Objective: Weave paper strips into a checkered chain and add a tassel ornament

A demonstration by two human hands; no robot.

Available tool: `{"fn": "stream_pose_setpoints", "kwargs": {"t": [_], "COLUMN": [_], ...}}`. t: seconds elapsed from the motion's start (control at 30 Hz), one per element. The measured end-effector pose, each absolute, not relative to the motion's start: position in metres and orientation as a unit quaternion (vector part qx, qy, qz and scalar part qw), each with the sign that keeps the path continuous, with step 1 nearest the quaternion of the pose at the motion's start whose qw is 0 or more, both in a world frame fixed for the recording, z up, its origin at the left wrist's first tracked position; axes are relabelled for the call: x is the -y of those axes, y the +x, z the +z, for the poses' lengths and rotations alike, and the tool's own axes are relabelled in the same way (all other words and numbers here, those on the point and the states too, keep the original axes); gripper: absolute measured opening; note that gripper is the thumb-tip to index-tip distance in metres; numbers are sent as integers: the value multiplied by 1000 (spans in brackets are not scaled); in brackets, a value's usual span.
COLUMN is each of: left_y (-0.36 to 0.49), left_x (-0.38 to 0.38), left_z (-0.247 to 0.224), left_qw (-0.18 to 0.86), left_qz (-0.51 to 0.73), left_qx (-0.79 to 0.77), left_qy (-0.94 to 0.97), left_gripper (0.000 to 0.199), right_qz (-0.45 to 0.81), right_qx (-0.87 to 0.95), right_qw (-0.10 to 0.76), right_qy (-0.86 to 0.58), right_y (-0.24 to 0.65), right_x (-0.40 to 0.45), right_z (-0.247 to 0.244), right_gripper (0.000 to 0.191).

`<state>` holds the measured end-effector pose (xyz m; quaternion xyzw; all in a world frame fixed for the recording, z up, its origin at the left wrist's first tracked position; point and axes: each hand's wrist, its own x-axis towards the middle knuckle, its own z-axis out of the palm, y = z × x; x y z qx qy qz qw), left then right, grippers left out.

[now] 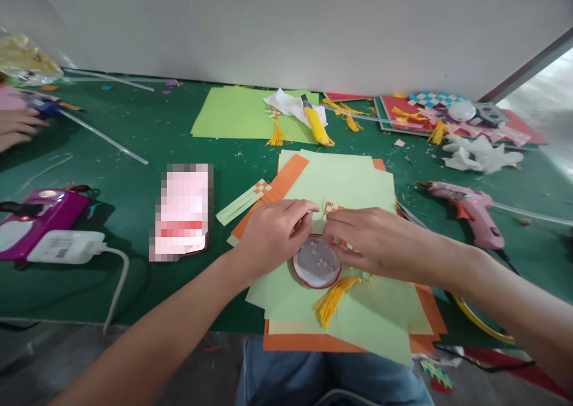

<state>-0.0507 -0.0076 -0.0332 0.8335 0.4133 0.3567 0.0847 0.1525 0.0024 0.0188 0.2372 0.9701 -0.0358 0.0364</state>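
My left hand [282, 230] is closed in a pinch above the edge of a small round dish [319, 264]; whatever lies between its fingertips is too small to make out. The dish has a red rim and holds several small pale pieces. Just to the right, my right hand [371, 236] grips a small orange-and-pale-green checked woven paper piece [331, 209], mostly hidden by the fingers. A yellow tassel [332, 301] lies below the dish on stacked pale green paper [376, 316]. Left of my hands rest woven paper strips [244, 203].
A pink glue gun [474, 209] lies at right, and a blurred phone [183, 209] at left beside a purple power strip [54, 215]. Behind are green sheets [224, 113] and a yellow cutter [317, 122]. Another person's hand [18, 125] holds a blue glue gun [42, 105] far left.
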Motion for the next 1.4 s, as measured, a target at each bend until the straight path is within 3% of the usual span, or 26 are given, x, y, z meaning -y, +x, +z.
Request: {"fn": "stream_pose_setpoints", "kwargs": {"t": [0.57,0.67,0.8,0.9,0.97,1.4], "left_y": [-50,-50,-50,-49,-48,-47], "left_x": [8,8,11,14,15,13], "left_z": [-34,-34,-31,-24,-21,-20], "left_qw": [66,74,63,75,87,140], "left_qz": [362,363,398,428,443,465], "left_qx": [-410,-410,-370,-310,-284,-287], "left_qy": [835,834,837,845,846,826], "left_gripper": [16,16,16,14,15,12], "right_qz": [31,-80,-414,-643,-726,-773], "right_qx": [-972,-956,-779,-582,-486,-400], "right_qw": [61,11,-141,-225,-251,-281], "right_qy": [223,282,449,445,415,404], "right_y": [145,149,153,153,150,146], "right_x": [11,9,10,14,17,16], "right_z": [7,10,19,16,9,-1], "right_gripper": [18,12,8,12,14,22]}}
